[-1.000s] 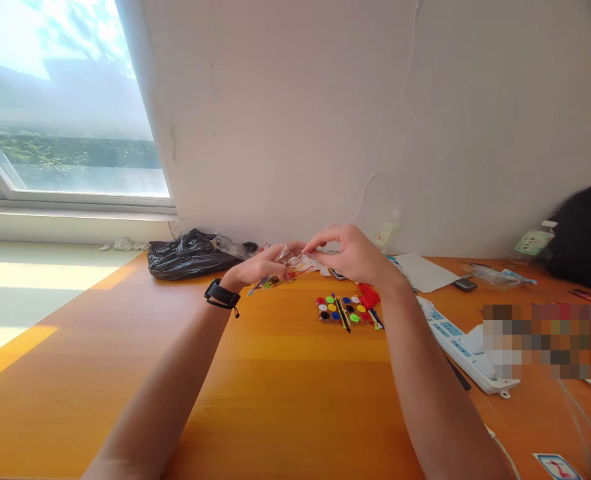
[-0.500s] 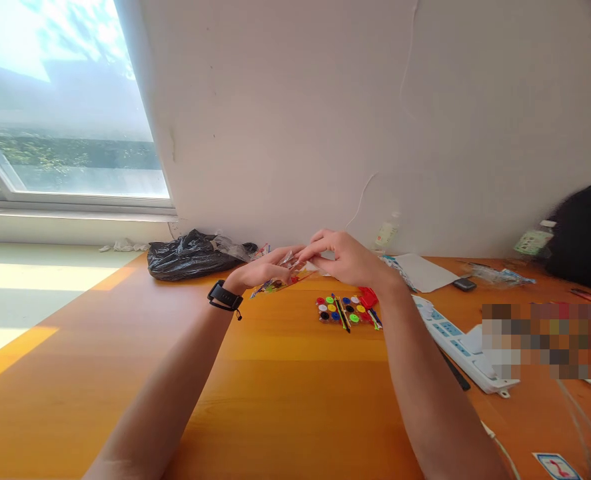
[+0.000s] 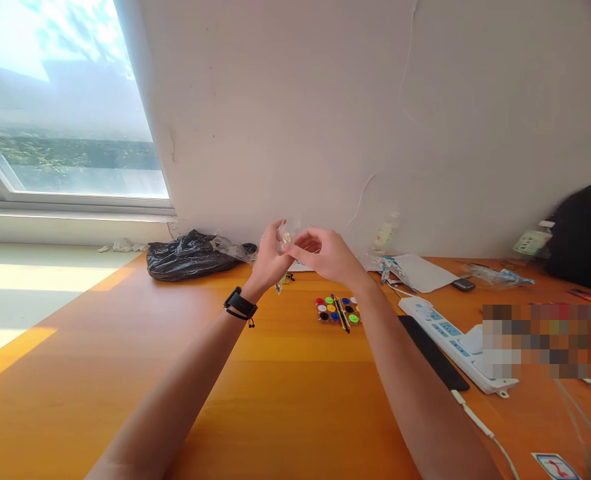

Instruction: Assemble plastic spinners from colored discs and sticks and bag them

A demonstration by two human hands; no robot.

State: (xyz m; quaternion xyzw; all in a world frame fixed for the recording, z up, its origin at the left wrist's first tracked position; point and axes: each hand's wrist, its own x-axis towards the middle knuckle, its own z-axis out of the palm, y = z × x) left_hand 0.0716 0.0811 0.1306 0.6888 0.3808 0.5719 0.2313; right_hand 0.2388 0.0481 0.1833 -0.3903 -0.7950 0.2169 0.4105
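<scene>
Above the far part of the wooden table, both hands meet on a clear plastic bag (image 3: 286, 235). My left hand (image 3: 269, 261), with a black watch on its wrist, is closed round the bag from the left. My right hand (image 3: 329, 255) pinches the bag from the right, thumb and fingers together. Small coloured bits show at the bag's lower end, below the hands; what they are I cannot make out. On the table below the right hand stands a set of small paint pots (image 3: 330, 310) with coloured lids, and thin brushes (image 3: 342, 312) lie across it.
A black plastic bag (image 3: 190, 257) lies at the back left by the wall. On the right are a white power strip (image 3: 455, 343), a black phone-like slab (image 3: 432, 353), white paper (image 3: 425, 272) and a plastic bottle (image 3: 534, 240). A white cable (image 3: 480, 420) runs near the right forearm.
Both hands have come up, the left one turning more upright. The clear bag is raised and gathered between them, and the right forearm has shifted left, baring more of the black slab.
</scene>
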